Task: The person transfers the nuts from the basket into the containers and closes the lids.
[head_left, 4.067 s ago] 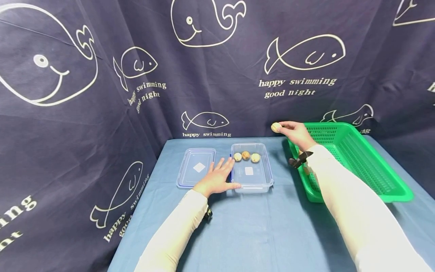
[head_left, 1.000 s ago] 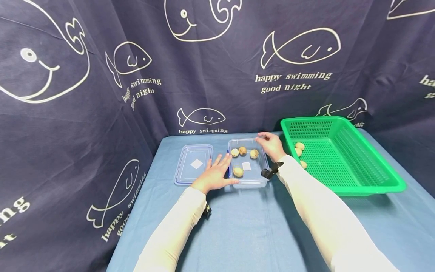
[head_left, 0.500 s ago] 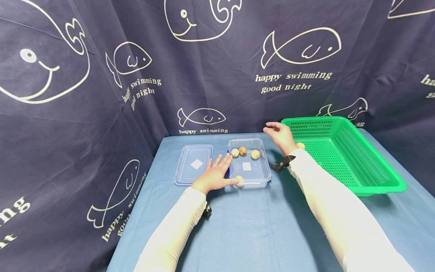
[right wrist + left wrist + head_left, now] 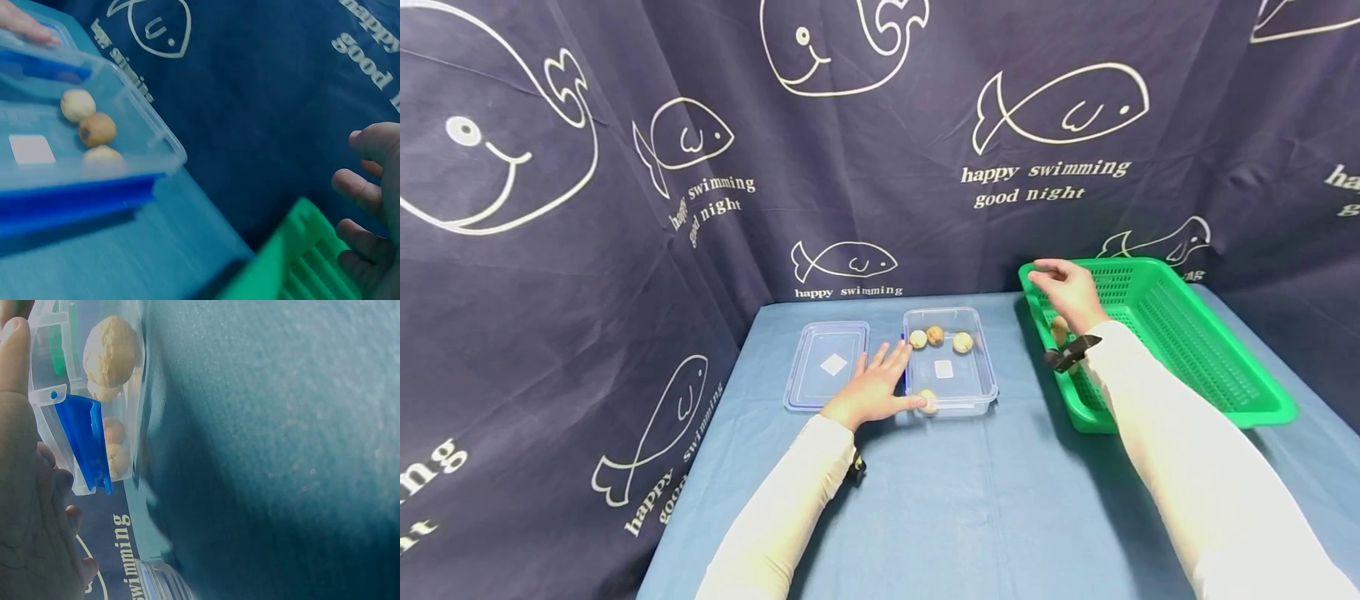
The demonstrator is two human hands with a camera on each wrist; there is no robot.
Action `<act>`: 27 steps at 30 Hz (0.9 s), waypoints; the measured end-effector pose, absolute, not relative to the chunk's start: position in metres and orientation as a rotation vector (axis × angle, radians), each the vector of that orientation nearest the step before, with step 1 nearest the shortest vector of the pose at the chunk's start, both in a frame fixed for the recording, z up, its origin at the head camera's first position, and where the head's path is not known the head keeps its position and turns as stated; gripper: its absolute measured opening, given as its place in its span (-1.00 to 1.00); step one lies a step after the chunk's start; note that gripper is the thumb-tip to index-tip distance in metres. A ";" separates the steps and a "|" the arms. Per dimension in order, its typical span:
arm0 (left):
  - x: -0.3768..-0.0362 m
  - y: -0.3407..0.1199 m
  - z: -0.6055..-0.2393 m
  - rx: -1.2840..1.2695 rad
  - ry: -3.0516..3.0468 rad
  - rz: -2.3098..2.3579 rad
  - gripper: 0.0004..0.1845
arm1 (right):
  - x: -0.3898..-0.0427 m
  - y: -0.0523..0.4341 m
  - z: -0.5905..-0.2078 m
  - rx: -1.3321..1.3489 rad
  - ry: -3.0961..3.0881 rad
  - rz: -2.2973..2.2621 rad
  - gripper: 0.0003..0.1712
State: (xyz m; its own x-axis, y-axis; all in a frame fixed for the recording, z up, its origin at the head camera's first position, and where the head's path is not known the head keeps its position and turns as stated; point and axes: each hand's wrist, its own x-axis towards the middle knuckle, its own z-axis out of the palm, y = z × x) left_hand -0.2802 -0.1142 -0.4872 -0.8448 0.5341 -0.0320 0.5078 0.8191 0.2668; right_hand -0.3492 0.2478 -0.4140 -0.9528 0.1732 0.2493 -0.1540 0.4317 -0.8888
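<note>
The left hand (image 4: 874, 390) lies flat on the table (image 4: 955, 500), fingers straight and spread, pressed against the left side of the clear box (image 4: 977, 392). It grips nothing; its thumb touches the box's near left corner, and the left wrist view shows the palm beside the box's blue clasp (image 4: 84, 440).

The box stands open. Four walnuts lie inside it: three in a row along its far wall (image 4: 936, 337) and one (image 4: 928, 401) in the near left corner, just beside the left thumb. A white label (image 4: 943, 368) sits in the middle of the box floor. The lid (image 4: 829, 367) lies flat on the table just left of the box, on the far side of the left hand's fingers, with its own white label.

The right hand (image 4: 1066, 292) hovers above the far left corner of the green basket (image 4: 1195, 350), which stands to the right of the box and well apart from it. Its fingers are loosely curled and hold nothing. A few more walnuts (image 4: 1060, 329) lie in the basket under the right wrist, partly hidden by it.

A dark curtain (image 4: 625, 167) printed with whales hangs behind the box.
</note>
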 end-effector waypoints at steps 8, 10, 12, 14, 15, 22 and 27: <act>-0.280 -0.114 -0.488 0.830 2.899 0.370 0.14 | -0.348 0.285 -0.421 -0.040 -2.411 1.459 -0.39; -0.280 -0.113 -0.488 0.832 2.899 0.373 0.14 | -0.348 0.294 -0.424 -0.044 -2.435 1.435 -0.35; -0.279 -0.113 -0.487 0.836 2.902 0.368 0.14 | -0.349 0.301 -0.427 -0.036 -2.454 1.423 -0.33; -0.279 -0.114 -0.487 0.840 2.906 0.363 0.14 | -0.349 0.307 -0.430 -0.018 -2.466 1.432 -0.31; -0.279 -0.114 -0.486 0.842 2.906 0.364 0.14 | -0.350 0.310 -0.433 -0.012 -2.474 1.433 -0.31; -0.277 -0.115 -0.485 0.837 2.902 0.377 0.13 | -0.352 0.320 -0.445 0.049 -2.529 1.395 -0.36; -0.277 -0.114 -0.484 0.841 2.895 0.397 0.13 | -0.352 0.322 -0.451 0.084 -2.624 1.291 -0.39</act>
State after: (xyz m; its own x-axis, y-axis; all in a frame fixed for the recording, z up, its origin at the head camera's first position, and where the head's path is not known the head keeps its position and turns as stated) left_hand -0.2772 -0.1143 -0.4843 -0.8424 0.5384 -0.0240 0.5121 0.8135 0.2758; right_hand -0.3519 0.3222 -0.4513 -0.9751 0.0441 0.2173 -0.1453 0.6133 -0.7764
